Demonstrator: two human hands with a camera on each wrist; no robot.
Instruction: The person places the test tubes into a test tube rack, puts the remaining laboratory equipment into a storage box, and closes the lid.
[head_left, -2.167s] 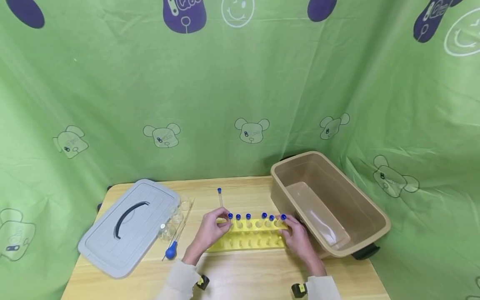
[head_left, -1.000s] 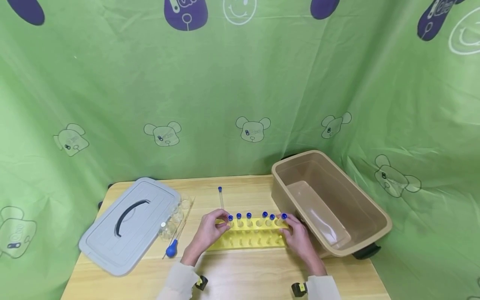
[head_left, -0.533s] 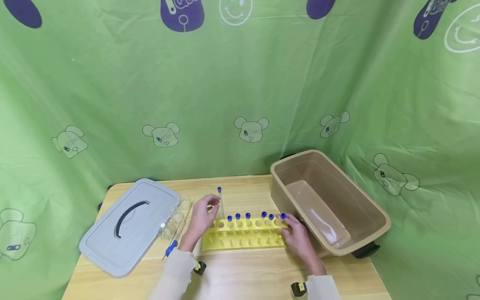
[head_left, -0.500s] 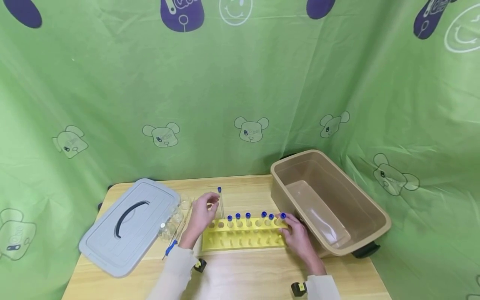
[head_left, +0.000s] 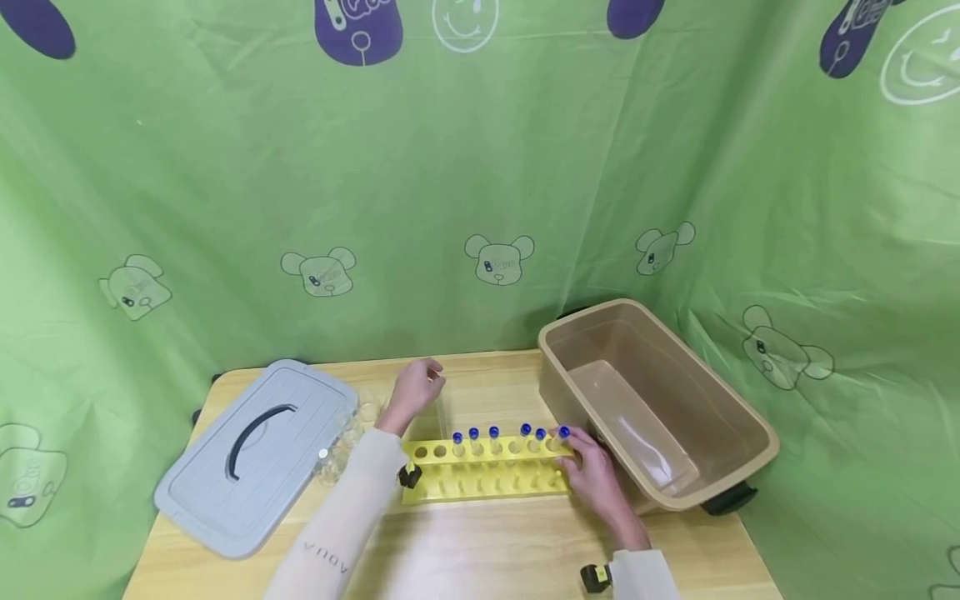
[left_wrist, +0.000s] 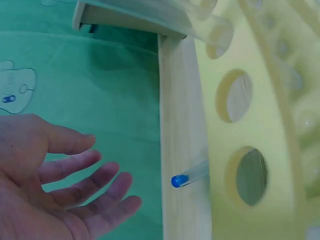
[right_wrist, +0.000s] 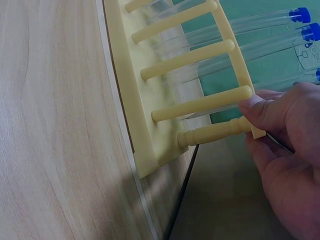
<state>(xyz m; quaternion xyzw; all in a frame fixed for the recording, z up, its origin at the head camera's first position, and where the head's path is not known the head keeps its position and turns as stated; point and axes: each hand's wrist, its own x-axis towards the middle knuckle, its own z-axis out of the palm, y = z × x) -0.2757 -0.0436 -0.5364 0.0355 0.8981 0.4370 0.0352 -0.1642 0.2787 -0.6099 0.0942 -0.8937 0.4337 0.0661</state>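
Note:
A yellow test tube rack [head_left: 487, 457] stands mid-table, with several blue-capped test tubes [head_left: 494, 439] upright in its holes. At the rack's right end, my right hand [head_left: 592, 475] pinches the top bar between thumb and fingers, as the right wrist view shows [right_wrist: 295, 135]. My left hand [head_left: 417, 387] reaches over the table behind the rack, beside a loose test tube [head_left: 442, 414] whose blue cap it hides from the head camera. In the left wrist view that cap [left_wrist: 179, 181] shows apart from the left hand [left_wrist: 55, 185], whose fingers are loosely bent around nothing.
A brown bin [head_left: 555, 375] stands on the right, near the right hand. On the left lies its grey lid [head_left: 202, 483] with a black handle, and clear glassware [head_left: 330, 462] sits along the lid's edge. Green cloth [head_left: 405, 183] hangs behind the table.
My left hand has let go of the leftmost tube in the rack and moved away, up and back to the loose tube. Its sleeve now covers the blue-bulb dropper. The right hand stays put.

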